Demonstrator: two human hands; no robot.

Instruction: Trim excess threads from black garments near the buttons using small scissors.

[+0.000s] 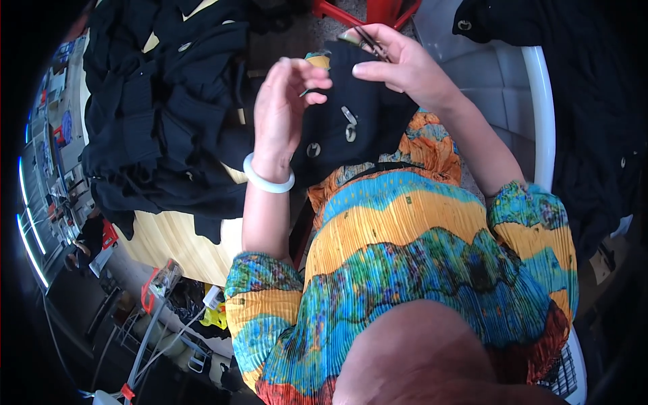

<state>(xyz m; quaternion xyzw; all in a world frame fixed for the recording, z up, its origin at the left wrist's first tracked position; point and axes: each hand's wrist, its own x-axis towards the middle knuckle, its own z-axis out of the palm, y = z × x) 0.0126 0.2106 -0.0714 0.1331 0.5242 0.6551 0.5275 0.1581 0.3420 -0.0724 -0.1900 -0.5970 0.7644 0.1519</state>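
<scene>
My right hand is closed round a pair of small dark thread snips, whose slim blades point up and to the left. To its left, my left hand is raised with loosely curved fingers, a gap between thumb and fingertips and nothing visible held. A white bangle circles that wrist. Under and between both hands, a black garment lies over my lap, bearing a round metal eyelet and a small metal buckle-like piece.
A heap of black garments covers much of the pale wooden table on the left. On the right stands a grey plastic tub with a pale rim, more black cloth beyond it. Red stool-like legs show at the top.
</scene>
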